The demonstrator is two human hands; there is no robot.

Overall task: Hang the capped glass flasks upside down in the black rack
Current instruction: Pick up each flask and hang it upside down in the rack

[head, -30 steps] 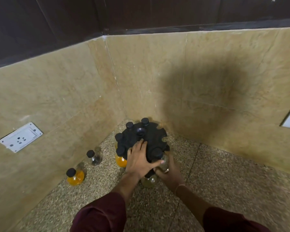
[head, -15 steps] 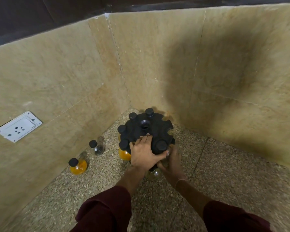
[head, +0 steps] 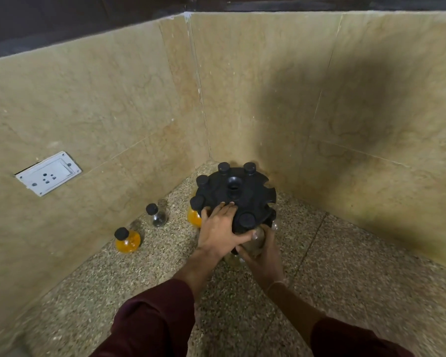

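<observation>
A round black rack (head: 252,194) with slots around its rim stands in the corner of the speckled floor. Several black caps poke up through its slots, and an orange-filled flask (head: 194,219) hangs at its left side. My left hand (head: 216,230) lies on the rack's near top, thumb hooked over the edge. Below the rim, my right hand (head: 263,258) grips a clear flask (head: 255,240) whose black cap (head: 246,220) sits in the front slot. Two capped flasks stand loose on the floor to the left, one orange (head: 128,240) and one clear (head: 157,216).
Beige stone walls close in behind and on both sides of the rack. A white wall socket (head: 48,173) sits low on the left wall. Open slots show on the rack's right rim (head: 269,190). Speckled floor (head: 345,266) stretches to the right.
The view has shifted a little and come closer. Both hands stay at the rack's near side, the right one still around the clear flask in the front slot.
</observation>
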